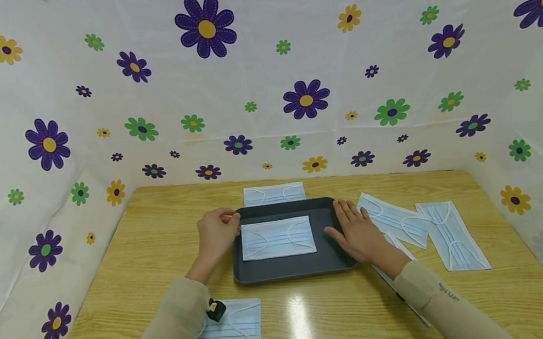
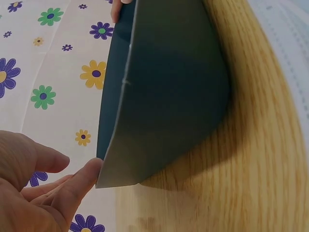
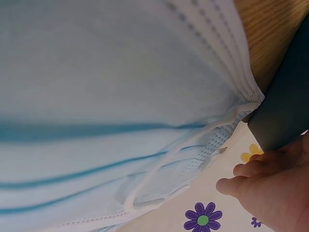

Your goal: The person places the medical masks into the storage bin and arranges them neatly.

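A dark grey tray point(image 1: 332, 249) lies on the table with a light blue face mask point(image 1: 277, 239) flat inside it, left of its middle. My left hand point(image 1: 217, 230) is at the tray's far left corner. In the left wrist view a fingertip of that left hand point(image 2: 48, 188) touches the corner of the tray point(image 2: 169, 92), while the thumb stays apart from it. My right hand point(image 1: 360, 232) rests with straight fingers along the tray's right rim. In the right wrist view a mask point(image 3: 96, 72) close to the camera fills much of the picture.
One mask point(image 1: 274, 192) lies behind the tray, partly hidden by it. To the right are a slanted mask point(image 1: 396, 220), another mask point(image 1: 457, 235) and one mostly under the right forearm. Another mask point(image 1: 238, 327) lies below the left wrist. Flowered cloth point(image 1: 251, 72) surrounds the wooden table.
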### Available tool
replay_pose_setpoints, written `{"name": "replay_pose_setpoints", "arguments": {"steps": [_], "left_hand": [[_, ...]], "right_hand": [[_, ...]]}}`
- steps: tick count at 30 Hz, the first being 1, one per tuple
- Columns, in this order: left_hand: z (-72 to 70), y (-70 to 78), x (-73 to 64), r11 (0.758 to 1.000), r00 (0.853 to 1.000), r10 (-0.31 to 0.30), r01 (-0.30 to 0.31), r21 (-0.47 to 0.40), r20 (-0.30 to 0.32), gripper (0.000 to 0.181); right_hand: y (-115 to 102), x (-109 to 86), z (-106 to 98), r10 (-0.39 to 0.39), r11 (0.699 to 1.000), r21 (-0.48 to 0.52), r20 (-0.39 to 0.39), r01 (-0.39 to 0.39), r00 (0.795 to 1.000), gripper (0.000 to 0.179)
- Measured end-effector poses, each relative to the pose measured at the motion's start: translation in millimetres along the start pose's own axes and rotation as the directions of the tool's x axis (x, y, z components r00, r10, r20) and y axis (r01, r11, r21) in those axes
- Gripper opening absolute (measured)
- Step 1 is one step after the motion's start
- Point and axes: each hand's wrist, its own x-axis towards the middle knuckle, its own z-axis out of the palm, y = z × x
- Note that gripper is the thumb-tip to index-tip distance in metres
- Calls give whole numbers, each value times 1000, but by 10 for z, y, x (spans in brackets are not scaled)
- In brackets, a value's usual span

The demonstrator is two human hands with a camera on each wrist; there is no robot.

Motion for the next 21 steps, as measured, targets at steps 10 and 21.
{"name": "replay_pose_setpoints", "arguments": {"steps": [10, 21], "left_hand": [[-87, -36, 84, 997, 1000, 18, -19, -79, -13, 23], [-158, -105, 400, 978, 994, -98, 104, -181, 43, 30]], "right_hand": [[-1, 4, 2, 6, 1000, 9, -2, -6, 1000, 81], [10, 10, 11, 10, 1000, 4, 0, -10, 1000, 81]]}}
